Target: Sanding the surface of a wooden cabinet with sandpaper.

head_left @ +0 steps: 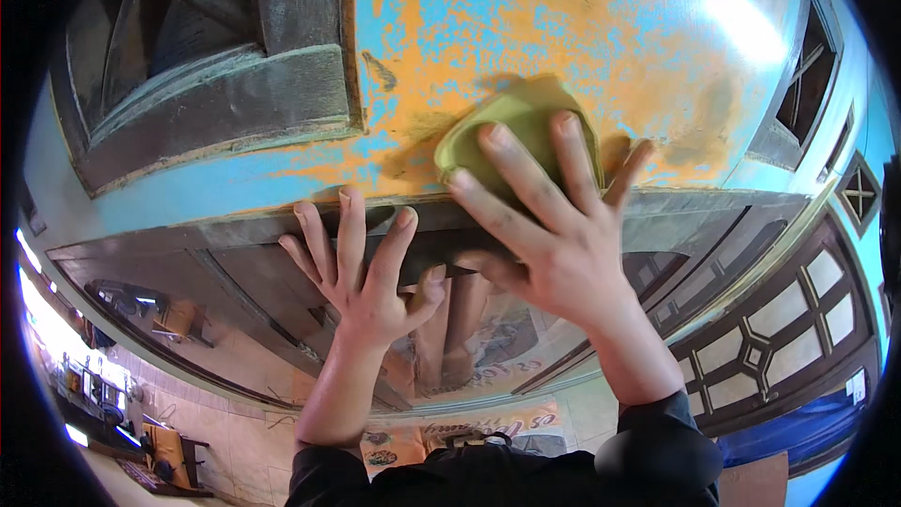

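Note:
My right hand point(561, 239) presses a green folded sheet point(530, 120), perhaps abrasive paper or cloth, against a wall point(450, 9) with patchy orange and light-blue paint. Its fingers are spread over the sheet. My left hand point(361, 277), lower and to the left, has its fingers spread against the dark, glossy ledge point(244, 223) along the bottom of the painted surface, holding nothing. Above it at the upper left is a dark wooden frame point(216, 84) with carved bars.
A paneled dark door point(798, 352) and a blue covered object point(779, 441) stand at lower right. A small dark window frame point(802, 75) is at upper right. An orange chair point(167, 455) and cluttered equipment point(89, 390) are at lower left. A printed banner point(535, 427) lies below me.

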{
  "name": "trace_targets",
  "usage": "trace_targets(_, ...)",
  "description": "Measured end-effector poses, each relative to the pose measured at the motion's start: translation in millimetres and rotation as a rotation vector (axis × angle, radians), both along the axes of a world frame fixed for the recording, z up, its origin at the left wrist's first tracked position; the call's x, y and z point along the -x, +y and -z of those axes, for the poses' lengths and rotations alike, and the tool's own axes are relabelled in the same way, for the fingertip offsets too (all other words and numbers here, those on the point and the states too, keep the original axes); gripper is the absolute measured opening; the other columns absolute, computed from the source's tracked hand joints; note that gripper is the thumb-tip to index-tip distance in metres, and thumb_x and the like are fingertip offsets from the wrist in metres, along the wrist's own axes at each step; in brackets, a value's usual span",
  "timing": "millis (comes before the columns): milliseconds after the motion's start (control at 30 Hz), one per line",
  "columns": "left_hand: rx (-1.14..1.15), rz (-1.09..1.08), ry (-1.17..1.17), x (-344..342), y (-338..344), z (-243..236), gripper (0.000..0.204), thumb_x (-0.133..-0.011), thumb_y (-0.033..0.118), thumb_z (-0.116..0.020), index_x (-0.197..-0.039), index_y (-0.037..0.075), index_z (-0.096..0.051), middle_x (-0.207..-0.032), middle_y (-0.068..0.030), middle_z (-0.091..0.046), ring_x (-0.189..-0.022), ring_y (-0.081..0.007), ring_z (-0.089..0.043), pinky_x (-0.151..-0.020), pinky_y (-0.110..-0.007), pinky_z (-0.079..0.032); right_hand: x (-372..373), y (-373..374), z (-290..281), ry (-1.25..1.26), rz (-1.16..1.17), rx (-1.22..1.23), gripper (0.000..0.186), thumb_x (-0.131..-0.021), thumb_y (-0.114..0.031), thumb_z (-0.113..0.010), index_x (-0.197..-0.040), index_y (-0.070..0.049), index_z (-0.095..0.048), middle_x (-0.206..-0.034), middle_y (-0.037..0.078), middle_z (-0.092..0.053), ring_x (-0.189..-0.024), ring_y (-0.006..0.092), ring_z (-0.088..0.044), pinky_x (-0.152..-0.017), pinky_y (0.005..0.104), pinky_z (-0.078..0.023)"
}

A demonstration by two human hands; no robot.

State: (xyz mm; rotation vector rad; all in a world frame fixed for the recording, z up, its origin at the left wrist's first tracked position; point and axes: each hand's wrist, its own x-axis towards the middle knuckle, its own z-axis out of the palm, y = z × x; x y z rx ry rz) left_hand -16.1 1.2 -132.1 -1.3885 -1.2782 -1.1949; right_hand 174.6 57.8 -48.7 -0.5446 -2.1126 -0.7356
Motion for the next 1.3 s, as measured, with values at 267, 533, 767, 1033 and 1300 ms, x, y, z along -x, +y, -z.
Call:
trace_targets(267, -0.059, 0.108, -0.014, -1.2, 7.3, 3.7, 0.061, -0.087, 0.049, -0.056, -0.138, 0.018, -0.045, -0.147, -0.0199, -0.041, -0.142, -0.0484, -0.018, -0.112, -0.061, 0.003, 15.4, -4.0, 0.4, -0.016, -0.07, 0.027, 0.071, -0.071, -0.052, -0.068, -0.137, -0.035, -0.05, -0.152, -0.008, -0.035, -0.142, 0.0295, -0.028, -0.102, 0.0765, 0.012)
trace_targets(533, -0.053, 0.056, 0.0, 1.6, 3.2, 2.4, 0.061, -0.089, 0.055, -0.051, -0.138, 0.018, -0.046, -0.144, -0.0183, -0.045, -0.142, -0.0473, -0.02, -0.113, -0.061, 0.003, 7.8, -8.5, 18.1, 0.063, 0.002, 0.073, 0.063, -0.072, -0.056, -0.065, -0.132, -0.037, -0.057, -0.148, -0.007, -0.042, -0.142, 0.0295, -0.029, -0.105, 0.0726, 0.013)
trace_targets(767, -0.039, 0.062, 0.001, 2.5, 3.0, 4.0, 0.057, -0.09, 0.058, -0.047, -0.133, 0.021, -0.052, -0.145, -0.015, -0.045, -0.142, -0.0457, -0.021, -0.113, -0.06, 0.003, 18.5, -12.1, 14.7, 0.042, -0.002, 0.059, 0.064, -0.072, -0.055, -0.064, -0.133, -0.036, -0.055, -0.149, -0.008, -0.041, -0.142, 0.029, -0.029, -0.105, 0.073, 0.012)
trace_targets(1033, -0.044, 0.087, -0.016, 3.0, 3.1, 5.6, 0.058, -0.09, 0.059, -0.048, -0.134, 0.021, -0.052, -0.144, -0.015, -0.046, -0.143, -0.0442, -0.02, -0.114, -0.059, 0.004, 27.4, -16.3, 5.0, -0.013, 0.035, 0.007, 0.055, -0.082, -0.06, -0.057, -0.13, -0.033, -0.059, -0.148, 0.004, -0.041, -0.143, 0.042, -0.021, -0.106, 0.0704, 0.01)
trace_targets(1300, -0.055, 0.094, -0.011, -1.3, 6.3, 2.8, 0.054, -0.09, 0.056, -0.049, -0.132, 0.023, -0.052, -0.142, -0.0138, -0.049, -0.143, -0.0433, -0.02, -0.114, -0.058, 0.004, 19.5, -16.7, 12.6, 0.051, 0.107, 0.056, 0.054, -0.084, -0.061, -0.056, -0.127, -0.03, -0.062, -0.149, 0.008, -0.041, -0.143, 0.0453, -0.019, -0.107, 0.0682, 0.011)
